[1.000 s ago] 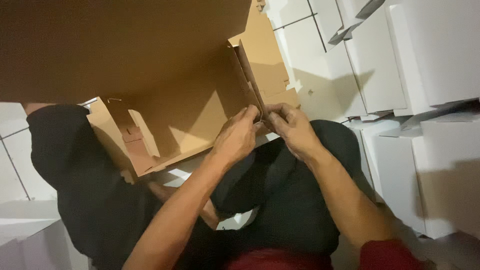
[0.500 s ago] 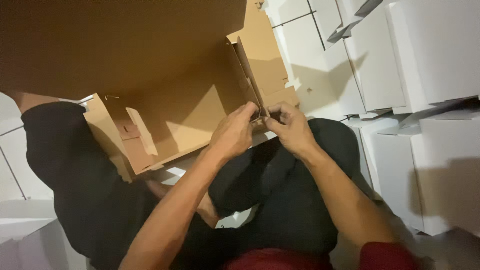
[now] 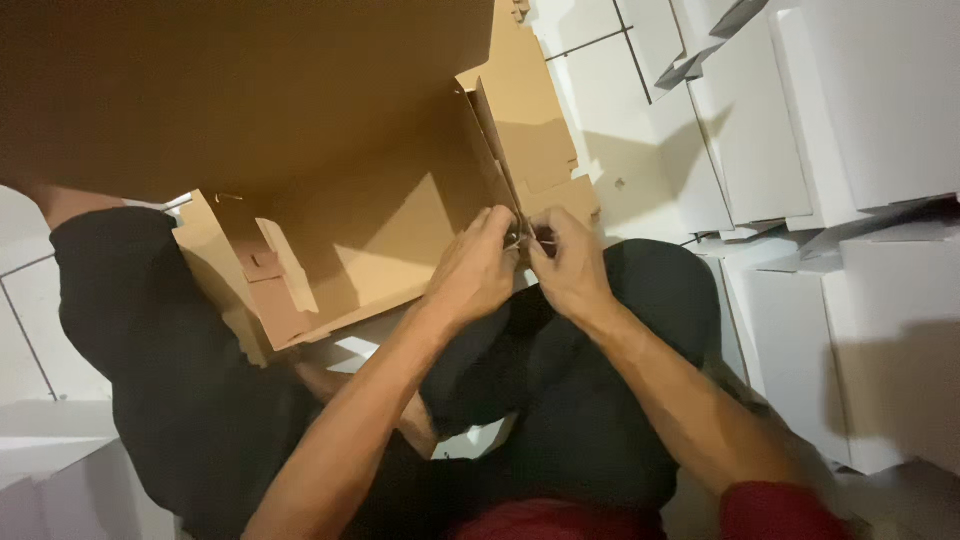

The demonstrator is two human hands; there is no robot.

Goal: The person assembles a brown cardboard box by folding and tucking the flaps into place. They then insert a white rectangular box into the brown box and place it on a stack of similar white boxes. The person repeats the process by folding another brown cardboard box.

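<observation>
A brown cardboard box, partly folded, rests on my lap with its open inside facing me and a big flap overhead. My left hand and my right hand meet at the box's near right corner. Both pinch the edge of the side flap there, fingers closed on the cardboard. Exactly what lies between the fingertips is hidden.
I sit with legs in black trousers on a white tiled floor. Flat white boxes are stacked at the right, and more white boxes lie at the lower left.
The box has shifted slightly and my hands stay together at the same corner, fingers working the flap edge.
</observation>
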